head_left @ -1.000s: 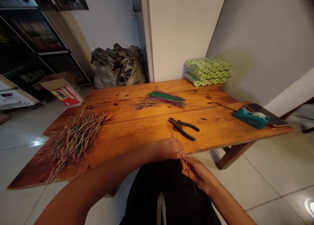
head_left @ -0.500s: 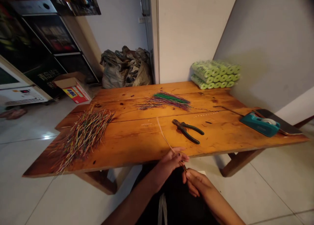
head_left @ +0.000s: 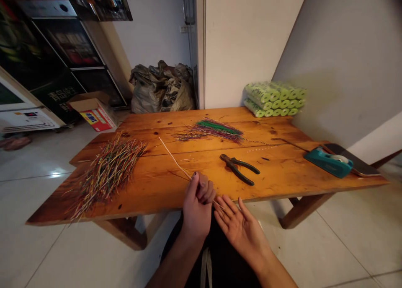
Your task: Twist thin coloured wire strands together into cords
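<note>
My left hand [head_left: 199, 200] is closed around a thin pale wire [head_left: 173, 158] near the table's front edge. One end of the wire points up and left over the wood; the other comes out toward my right hand [head_left: 237, 227]. That hand is open, palm up, with the wire's tail lying against its fingers. Pliers [head_left: 237, 168] with dark handles lie with their handles apart, up and right of my left hand. A loose heap of multicoloured wires [head_left: 114, 170] lies at the left, and a bundle with green wires [head_left: 218, 128] lies farther back.
A teal tape dispenser [head_left: 328, 161] and a dark flat object [head_left: 354, 158] sit at the table's right end. Green-white rolls [head_left: 276, 98] are stacked at the back. Short wire scraps lie near the pliers. A cardboard box [head_left: 96, 112] and sacks [head_left: 161, 89] stand beyond the table.
My left hand has closed and turned, swinging the wire's upper end to the left. My right hand has gone from pinching the wire to lying open with its palm up.
</note>
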`<state>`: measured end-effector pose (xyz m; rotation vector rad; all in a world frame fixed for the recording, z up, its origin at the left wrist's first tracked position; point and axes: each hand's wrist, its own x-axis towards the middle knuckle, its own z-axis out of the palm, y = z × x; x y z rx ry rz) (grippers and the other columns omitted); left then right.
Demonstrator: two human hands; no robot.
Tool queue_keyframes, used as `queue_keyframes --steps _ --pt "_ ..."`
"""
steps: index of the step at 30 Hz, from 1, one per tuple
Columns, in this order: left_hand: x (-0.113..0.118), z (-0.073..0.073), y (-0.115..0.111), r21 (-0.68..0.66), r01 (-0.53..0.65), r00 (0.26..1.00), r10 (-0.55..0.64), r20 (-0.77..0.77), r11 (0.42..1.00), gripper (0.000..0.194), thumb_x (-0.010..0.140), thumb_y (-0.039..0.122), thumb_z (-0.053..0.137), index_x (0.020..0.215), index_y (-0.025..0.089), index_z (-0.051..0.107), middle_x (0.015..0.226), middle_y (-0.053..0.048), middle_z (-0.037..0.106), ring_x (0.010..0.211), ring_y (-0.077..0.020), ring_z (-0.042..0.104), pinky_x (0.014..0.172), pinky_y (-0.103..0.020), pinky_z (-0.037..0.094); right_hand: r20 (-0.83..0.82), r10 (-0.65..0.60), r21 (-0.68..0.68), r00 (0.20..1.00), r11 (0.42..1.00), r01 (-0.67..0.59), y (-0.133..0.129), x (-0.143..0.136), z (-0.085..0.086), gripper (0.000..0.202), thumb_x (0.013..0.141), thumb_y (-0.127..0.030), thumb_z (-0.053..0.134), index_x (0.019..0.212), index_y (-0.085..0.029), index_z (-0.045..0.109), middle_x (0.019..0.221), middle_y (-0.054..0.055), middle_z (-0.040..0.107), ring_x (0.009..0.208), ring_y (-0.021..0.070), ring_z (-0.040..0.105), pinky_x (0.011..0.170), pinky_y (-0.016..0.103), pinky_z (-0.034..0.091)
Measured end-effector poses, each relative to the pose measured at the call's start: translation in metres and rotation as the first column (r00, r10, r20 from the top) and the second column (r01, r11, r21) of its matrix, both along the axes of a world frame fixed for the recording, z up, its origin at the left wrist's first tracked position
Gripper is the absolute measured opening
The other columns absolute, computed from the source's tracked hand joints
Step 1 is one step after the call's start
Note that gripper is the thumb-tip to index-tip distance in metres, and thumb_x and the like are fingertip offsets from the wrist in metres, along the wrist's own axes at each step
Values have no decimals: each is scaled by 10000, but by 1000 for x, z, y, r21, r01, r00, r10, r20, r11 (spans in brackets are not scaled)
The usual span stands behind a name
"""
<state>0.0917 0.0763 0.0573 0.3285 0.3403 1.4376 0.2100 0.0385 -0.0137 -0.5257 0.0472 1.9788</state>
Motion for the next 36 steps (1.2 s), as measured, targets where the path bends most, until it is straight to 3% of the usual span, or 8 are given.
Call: queue_keyframes --steps 9,15,21,25,28,30,32,36 --pt "-9 -10 -2 -19 -5 998 3 -57 1000 372 793 275 591 491 155 410 429 86 260 415 -65 103 397 -200 172 -6 32 64 999 997 -32 13 -18 13 399 912 -395 394 1027 -107 645 1071 89 683 1029 188 600 971 326 393" --pt "-15 -11 -5 -41 34 997 -37 -72 999 380 711 193 624 453 166 347 418 90 224 418 -65 89 401 -212 151 39 1 -29 999 1000 0 16 -26 11 371 925 -353 376 969 -119 660 999 77 709 940 166 635 910 316 432" --pt "-7 -20 -18 -85 112 985 -122 -123 990 448 695 287 660 444 174 306 427 86 235 426 -61 120 424 -221 174 36 -43 -84 998 995 46 14 -37 4 265 870 -324 497 882 -141 688 824 39 735 746 130 658 737 247 478" --pt "-1 -25 -23 -149 90 969 -121 -215 985 495 692 379 679 461 179 290 442 89 237 429 -53 122 422 -218 156 103 -21 24 994 1000 19 11 -46 10 214 795 -328 602 857 -148 699 833 32 727 812 143 640 804 243 451" --pt "-9 -27 -20 -153 120 948 -160 -277 981 471 734 411 638 493 180 305 446 98 218 416 -47 103 410 -212 119 359 -66 197 931 980 -6 13 -42 18 282 814 -393 574 934 -164 688 965 53 705 941 176 607 900 286 401" --pt "-18 -29 -18 -157 220 921 -258 -292 963 460 764 420 600 506 184 301 442 103 192 401 -45 90 400 -209 96 564 -119 299 817 952 -67 18 -34 26 303 813 -415 574 981 -185 678 1035 58 686 1013 197 577 952 314 358" --pt "-26 -32 -19 -164 365 874 -398 -279 916 450 786 414 566 512 189 289 438 104 176 389 -45 82 393 -208 80 695 -103 369 711 900 -231 27 -26 36 322 802 -425 586 995 -186 680 1062 66 678 1052 213 557 987 334 322" --pt "-35 -35 -26 -146 609 752 -626 -205 779 425 819 376 506 511 193 277 436 95 181 379 -49 94 391 -209 71 708 164 381 686 729 -568 43 -19 50 335 829 -409 550 982 -148 693 1032 91 686 1009 200 584 940 320 377"
